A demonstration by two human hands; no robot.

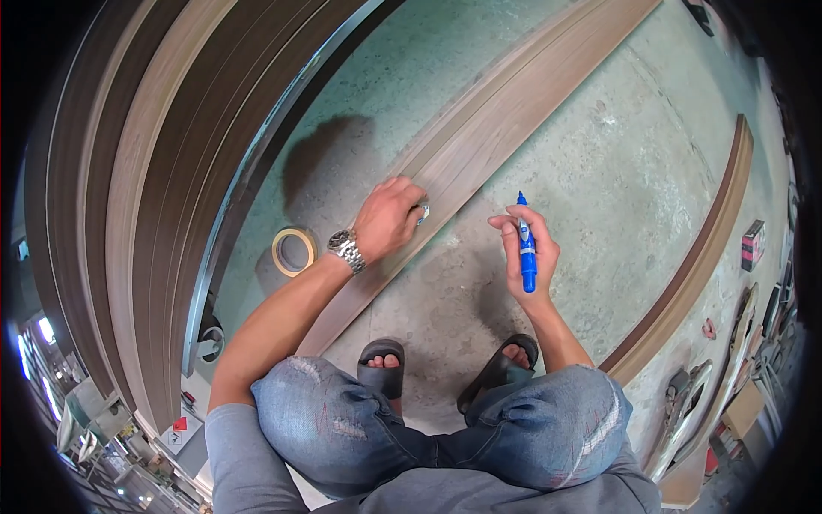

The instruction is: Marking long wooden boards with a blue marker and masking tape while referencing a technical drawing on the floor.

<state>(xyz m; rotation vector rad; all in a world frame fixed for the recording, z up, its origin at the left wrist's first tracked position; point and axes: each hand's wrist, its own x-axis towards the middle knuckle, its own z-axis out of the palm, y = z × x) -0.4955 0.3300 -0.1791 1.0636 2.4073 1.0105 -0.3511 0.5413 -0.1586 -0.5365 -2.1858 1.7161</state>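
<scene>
A blue marker (528,257) is held in my right hand (535,244), its narrow end pointing away from me. The fingers of this hand are curled round it, above the floor beside the plank. Over a long brown wood-look plank (505,128), my left hand (390,214) is closed, with a watch on its wrist. Between its thumb and fingers shows a small white and blue thing (423,213), mostly hidden, whose kind I cannot make out. The plank runs diagonally from near my feet to the far right, with a grooved strip along its left side.
A roll of tan masking tape (294,252) lies on the floor left of my left wrist. Many long dark boards (180,171) are stacked on a metal-edged support at the left. Another brown length (693,265) lies at the right, near a small pink and black box (753,245).
</scene>
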